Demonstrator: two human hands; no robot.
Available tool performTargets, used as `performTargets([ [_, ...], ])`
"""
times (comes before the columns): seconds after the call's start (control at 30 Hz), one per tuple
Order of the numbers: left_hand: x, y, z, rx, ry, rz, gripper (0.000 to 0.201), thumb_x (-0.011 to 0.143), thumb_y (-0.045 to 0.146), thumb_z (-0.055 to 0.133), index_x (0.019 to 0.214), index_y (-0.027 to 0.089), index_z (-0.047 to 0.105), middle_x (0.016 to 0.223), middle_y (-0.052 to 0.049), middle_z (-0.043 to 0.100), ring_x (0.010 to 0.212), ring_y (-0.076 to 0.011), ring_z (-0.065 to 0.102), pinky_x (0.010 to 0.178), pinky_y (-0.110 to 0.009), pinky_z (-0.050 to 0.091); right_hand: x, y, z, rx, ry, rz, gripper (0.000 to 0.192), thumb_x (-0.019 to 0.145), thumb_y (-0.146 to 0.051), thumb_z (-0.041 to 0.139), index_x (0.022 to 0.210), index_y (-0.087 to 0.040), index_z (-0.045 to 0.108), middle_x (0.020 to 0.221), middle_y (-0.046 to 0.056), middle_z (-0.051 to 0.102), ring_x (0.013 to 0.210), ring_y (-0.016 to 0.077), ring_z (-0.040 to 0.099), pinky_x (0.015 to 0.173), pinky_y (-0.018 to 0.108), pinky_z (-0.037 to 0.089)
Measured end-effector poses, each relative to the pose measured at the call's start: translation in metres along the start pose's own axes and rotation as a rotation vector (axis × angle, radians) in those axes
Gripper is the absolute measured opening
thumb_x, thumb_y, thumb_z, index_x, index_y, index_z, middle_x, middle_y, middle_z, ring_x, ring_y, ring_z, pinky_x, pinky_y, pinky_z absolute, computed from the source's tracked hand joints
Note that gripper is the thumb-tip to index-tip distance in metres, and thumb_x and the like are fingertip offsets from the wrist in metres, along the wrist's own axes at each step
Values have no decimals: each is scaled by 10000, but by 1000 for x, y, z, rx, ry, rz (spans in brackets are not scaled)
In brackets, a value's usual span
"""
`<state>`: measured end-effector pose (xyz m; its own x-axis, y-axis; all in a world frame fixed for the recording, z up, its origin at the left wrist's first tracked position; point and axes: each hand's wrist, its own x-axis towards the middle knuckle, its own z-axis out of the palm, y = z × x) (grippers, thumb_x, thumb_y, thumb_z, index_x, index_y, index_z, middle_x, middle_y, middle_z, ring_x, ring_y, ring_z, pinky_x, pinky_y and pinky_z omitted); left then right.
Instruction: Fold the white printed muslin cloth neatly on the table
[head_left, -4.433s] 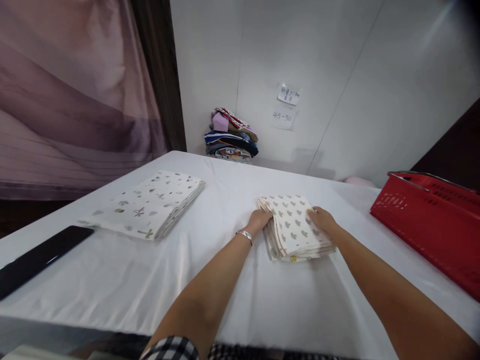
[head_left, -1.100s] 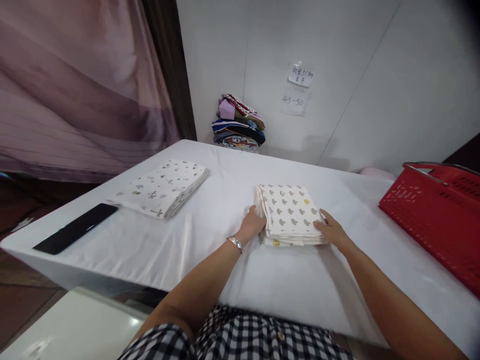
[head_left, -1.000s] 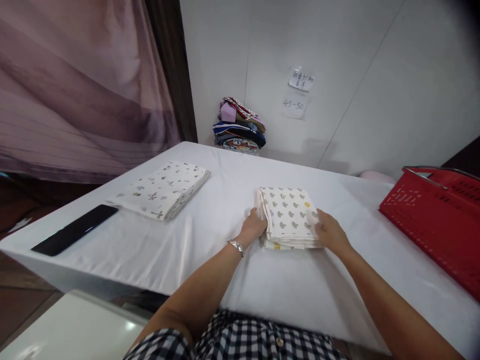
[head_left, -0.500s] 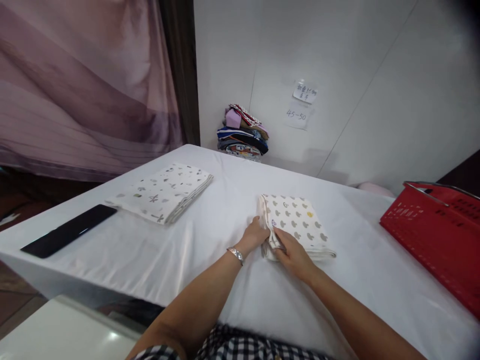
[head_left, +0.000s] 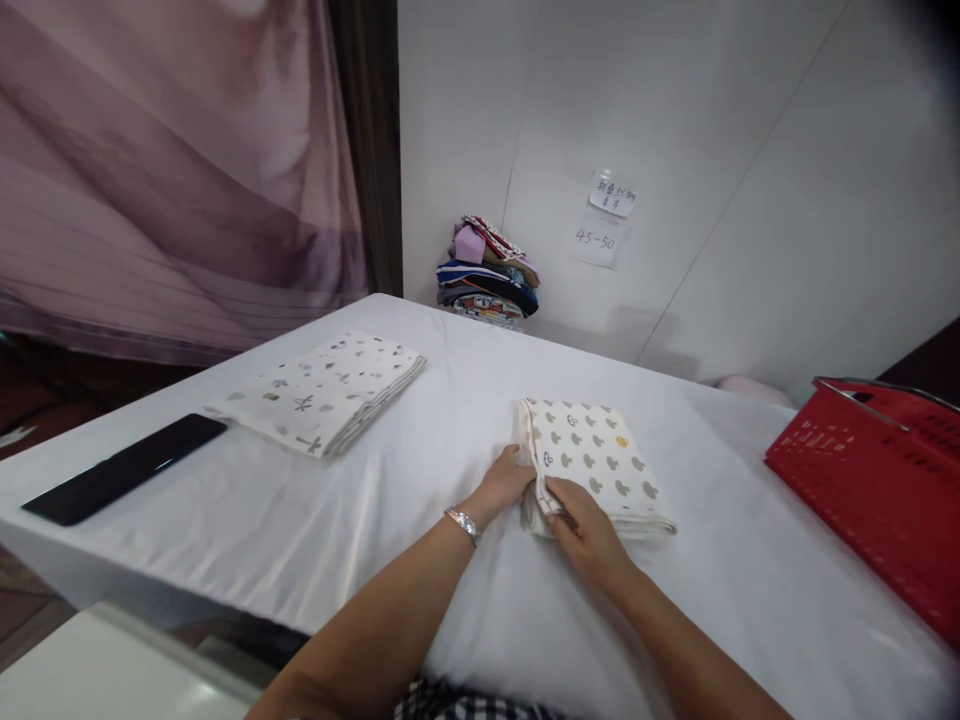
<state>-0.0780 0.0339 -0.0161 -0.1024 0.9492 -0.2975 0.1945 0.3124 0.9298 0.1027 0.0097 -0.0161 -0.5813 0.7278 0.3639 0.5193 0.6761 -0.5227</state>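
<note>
two hands are working the near left corner of the folded patterned cloth (head_left: pixel 592 465) lying mid-table on the white table (head_left: pixel 300 520). the left hand (head_left: pixel 504 482) is pressing against its edge, seemingly steadying the stack, while the right hand (head_left: pixel 589 528) is pinching the corner layers between curled fingers. a wall note (head_left: pixel 598 241) is reading "45-50"; the note above it is showing illegible handwriting.

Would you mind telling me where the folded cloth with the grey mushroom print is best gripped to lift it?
Probably at its near-left corner, coming from the near side. The folded printed cloth lies flat on the white table, its layered edges facing that corner, where the left hand and right hand already touch it.
</note>
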Motion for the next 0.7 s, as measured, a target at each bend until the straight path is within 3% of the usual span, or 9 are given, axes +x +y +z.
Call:
performTargets([
  [0.07, 0, -1, -1, -43, -38, -13, 696, 764, 384, 528, 1373, 139, 297, 634, 0, 621, 508, -148, 556, 486, -248, 392, 0, -1, 0, -21, -17, -33, 432, 862, -271, 474, 1292, -257, 510, 1297, 73, 542, 1216, 254, 474, 1022, 485, 390],
  [0.17, 0, -2, 0, -75, -23, -14, 687, 817, 528, 439, 1375, 156, 289, 626, 6, 606, 466, -135, 526, 458, -245, 371, -4, -2, 0, -40, -41, -81, 426, 857, -281, 492, 1281, -249, 527, 1316, 86, 524, 1229, 276, 458, 1012, 500, 391],
  [0.3, -1, -6, 3, 52, 42, 74, 763, 747, 599, 539, 1351, 176, 340, 787, -29, 655, 604, -162, 599, 587, -265, 443, -2, -3, -5, 66, -50, -45, 340, 852, -313, 511, 1168, -249, 619, 1257, 83, 574, 1178, 263, 506, 988, 470, 423],
  [0.43, 0, -7, 4, 154, 81, 98, 687, 758, 512, 565, 1336, 191, 378, 946, -60, 667, 814, -205, 630, 726, -279, 451, 29, 0, -20, 187, -8, 72, 284, 880, -327, 451, 1024, -256, 686, 1132, 62, 646, 1111, 223, 557, 947, 421, 463],
  [0.53, -1, -4, 4, 201, 96, 100, 669, 760, 500, 560, 1327, 187, 393, 1010, -77, 661, 901, -223, 621, 764, -281, 437, 67, 7, -24, 67, 65, 103, 340, 871, -352, 455, 1136, -230, 630, 1283, 88, 551, 1227, 244, 459, 989, 447, 413],
  [0.6, -2, -1, 3, 242, 104, 105, 681, 766, 494, 551, 1339, 169, 379, 1030, -92, 657, 934, -233, 614, 774, -280, 427, 90, 15, -20, -67, 49, 54, 410, 882, -345, 432, 1250, -201, 542, 1389, 109, 442, 1317, 257, 339, 1060, 481, 301],
  [0.7, -3, 3, 1, 303, 96, 110, 669, 784, 461, 528, 1352, 151, 357, 1041, -110, 652, 955, -241, 608, 770, -280, 418, 109, 29, -5, -259, -155, 92, 495, 899, -382, 403, 1345, -169, 419, 1466, 126, 317, 1377, 276, 190, 1077, 525, 198],
])
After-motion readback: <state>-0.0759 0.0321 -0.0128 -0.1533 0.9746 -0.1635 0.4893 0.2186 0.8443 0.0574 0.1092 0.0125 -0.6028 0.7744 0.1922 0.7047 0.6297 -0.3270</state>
